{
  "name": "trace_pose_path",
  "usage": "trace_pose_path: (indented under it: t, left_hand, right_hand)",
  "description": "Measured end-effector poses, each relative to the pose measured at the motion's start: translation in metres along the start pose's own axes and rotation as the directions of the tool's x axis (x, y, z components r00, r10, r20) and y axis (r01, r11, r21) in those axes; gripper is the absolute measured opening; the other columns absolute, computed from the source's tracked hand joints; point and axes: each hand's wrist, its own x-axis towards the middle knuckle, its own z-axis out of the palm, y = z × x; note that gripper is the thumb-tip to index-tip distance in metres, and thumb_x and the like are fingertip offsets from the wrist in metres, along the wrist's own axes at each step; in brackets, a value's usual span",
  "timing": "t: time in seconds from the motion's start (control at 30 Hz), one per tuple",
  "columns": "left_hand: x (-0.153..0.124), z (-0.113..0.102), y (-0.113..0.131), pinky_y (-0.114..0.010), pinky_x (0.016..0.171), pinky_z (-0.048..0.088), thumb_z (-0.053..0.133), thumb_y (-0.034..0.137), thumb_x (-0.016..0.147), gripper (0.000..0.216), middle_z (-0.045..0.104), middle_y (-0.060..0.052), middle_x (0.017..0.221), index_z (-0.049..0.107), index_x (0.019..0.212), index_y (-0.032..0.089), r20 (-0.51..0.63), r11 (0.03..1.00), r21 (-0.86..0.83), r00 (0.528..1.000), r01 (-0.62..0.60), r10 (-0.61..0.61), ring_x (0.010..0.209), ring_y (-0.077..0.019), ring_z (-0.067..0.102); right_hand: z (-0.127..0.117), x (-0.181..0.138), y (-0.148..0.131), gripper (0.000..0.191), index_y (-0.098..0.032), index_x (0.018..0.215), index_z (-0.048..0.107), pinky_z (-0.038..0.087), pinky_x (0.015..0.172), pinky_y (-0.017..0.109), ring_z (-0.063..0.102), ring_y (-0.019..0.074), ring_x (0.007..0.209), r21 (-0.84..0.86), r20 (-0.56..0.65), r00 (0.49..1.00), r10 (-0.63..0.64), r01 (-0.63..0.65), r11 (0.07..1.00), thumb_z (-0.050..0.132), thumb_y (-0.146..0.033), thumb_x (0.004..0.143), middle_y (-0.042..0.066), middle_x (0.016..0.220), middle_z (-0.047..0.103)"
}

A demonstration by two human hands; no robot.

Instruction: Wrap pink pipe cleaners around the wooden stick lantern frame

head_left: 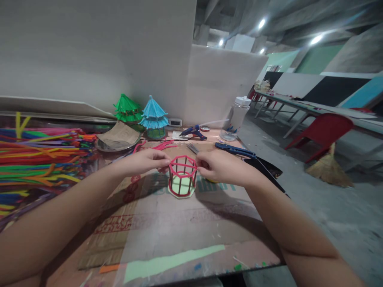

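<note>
A small eight-sided frame of red and brown pipe cleaners (183, 173) stands upright on a pale green base (181, 188). It has dark posts between a red top ring and a red lower ring. My left hand (157, 160) pinches the top ring at its left side. On the opposite side, the fingers of my right hand (208, 165) are closed at the same ring, their tips partly hidden. Beneath lies a cardboard sheet (167, 227) with printed marks. Just behind my hands are loose pink-red pipe cleaners (163, 146) and a pair of scissors (192, 148).
Bundles of coloured pipe cleaners (38, 155) fill the left. Behind stand a green pavilion model (127, 109), a blue one (154, 115), a glue gun (194, 131) and a water bottle (235, 119). Blue-handled pliers (235, 150) lie right. A pale green strip (173, 263) lies near the front edge.
</note>
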Motion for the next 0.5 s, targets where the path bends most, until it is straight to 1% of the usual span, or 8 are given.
trace_pose_path:
  t: [0.17,0.3,0.5]
  left_hand:
    - [0.0002,0.0005,-0.0007,-0.032,0.08,0.046,0.064,0.069,0.086,0.052,0.067,-0.003,0.084,0.069,0.09,0.017,0.002,1.0,0.01,1.0,-0.009,0.009,0.082,-0.0186,0.061]
    - [0.0003,0.0002,-0.0021,-0.032,0.081,0.047,0.063,0.067,0.087,0.051,0.068,-0.003,0.086,0.07,0.092,0.017,-0.003,1.0,0.005,1.0,-0.007,0.007,0.083,-0.0188,0.061]
    - [0.0009,0.0007,-0.0017,-0.033,0.081,0.048,0.064,0.069,0.085,0.051,0.069,-0.003,0.084,0.069,0.088,0.018,-0.02,1.0,0.001,1.0,0.002,-0.002,0.082,-0.0191,0.061]
  right_hand:
    - [-0.0005,-0.0001,-0.0011,0.018,-0.018,0.085,0.064,0.025,0.059,0.028,0.048,0.0116,0.063,0.003,0.002,1.0,0.006,-0.006,1.0,0.054,-0.027,0.096,0.002,0.077,0.066]
    - [0.0,-0.0001,-0.0009,0.019,-0.018,0.084,0.064,0.025,0.058,0.027,0.05,0.0119,0.063,-0.003,-0.006,1.0,0.015,-0.015,1.0,0.053,-0.027,0.097,0.001,0.075,0.066]
    - [0.0009,0.0014,0.002,0.017,-0.018,0.092,0.067,0.026,0.06,0.027,0.053,0.0138,0.067,-0.027,-0.021,0.999,0.034,-0.034,0.999,0.053,-0.026,0.097,0.004,0.082,0.071]
